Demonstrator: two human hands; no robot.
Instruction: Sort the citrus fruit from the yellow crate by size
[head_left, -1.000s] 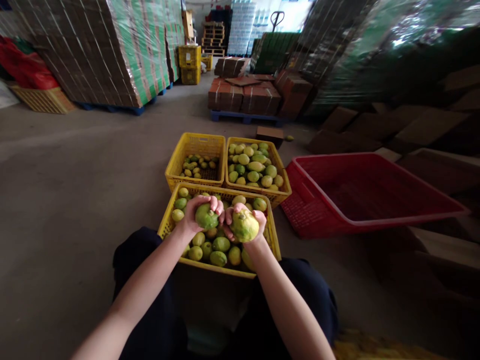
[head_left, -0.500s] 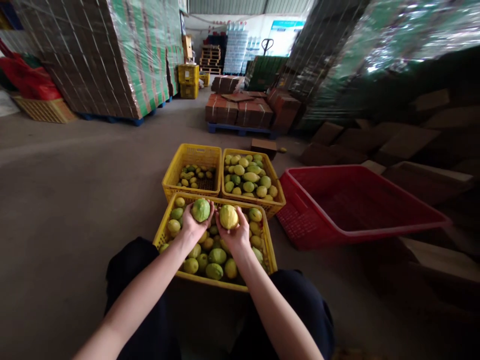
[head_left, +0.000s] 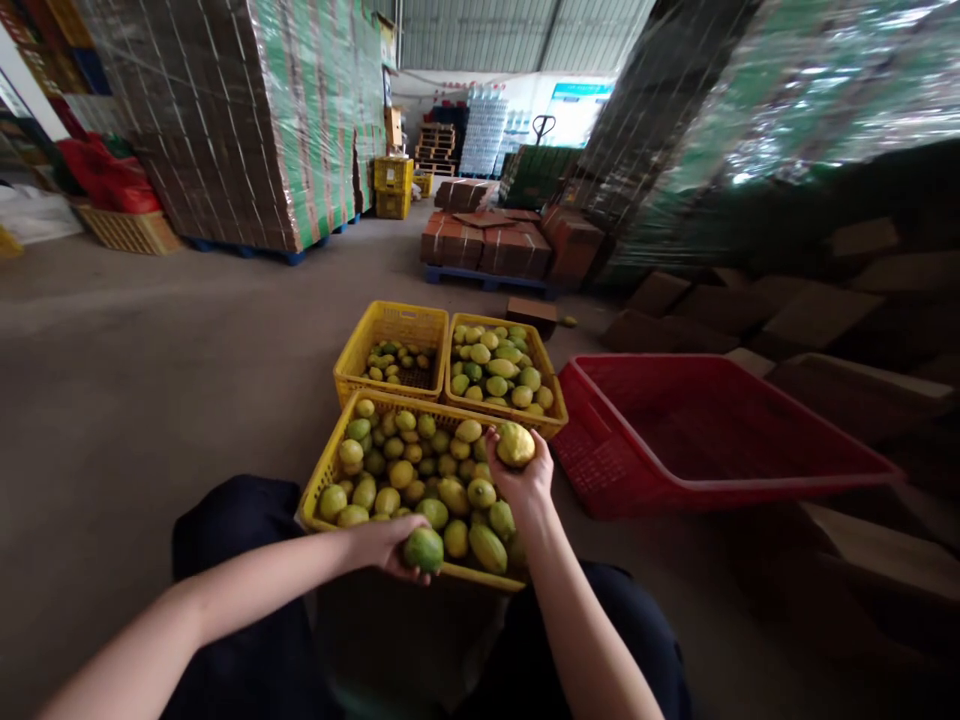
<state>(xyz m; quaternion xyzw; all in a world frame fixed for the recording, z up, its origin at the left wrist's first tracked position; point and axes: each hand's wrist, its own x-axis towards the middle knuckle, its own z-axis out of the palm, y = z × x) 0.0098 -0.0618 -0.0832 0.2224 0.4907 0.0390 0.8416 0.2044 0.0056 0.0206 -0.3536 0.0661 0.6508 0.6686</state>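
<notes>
My left hand (head_left: 401, 548) is closed around a green lemon (head_left: 424, 550) at the near edge of the front yellow crate (head_left: 321, 478). Farther right and higher, my right hand (head_left: 527, 474) grips a yellow, bumpy lemon (head_left: 516, 444) above that crate's right side. Many green and yellow lemons (head_left: 453, 494) lie inside the front crate between my knees. Behind it stand two more yellow crates: the left one (head_left: 346, 350) holds a few small fruits in its bottom, and the right one (head_left: 559, 412) is well filled with lemons.
A large red basket (head_left: 600, 470) stands to the right of the crates, with cardboard boxes (head_left: 795, 300) piled beyond it. Flattened cartons (head_left: 484, 245) sit on a blue pallet ahead. Tall wrapped stacks (head_left: 315, 130) rise on both sides.
My hands have moved apart, each with its lemon. The left came down toward me to the crate's near edge; the right shifted right. The view has tilted slightly up.
</notes>
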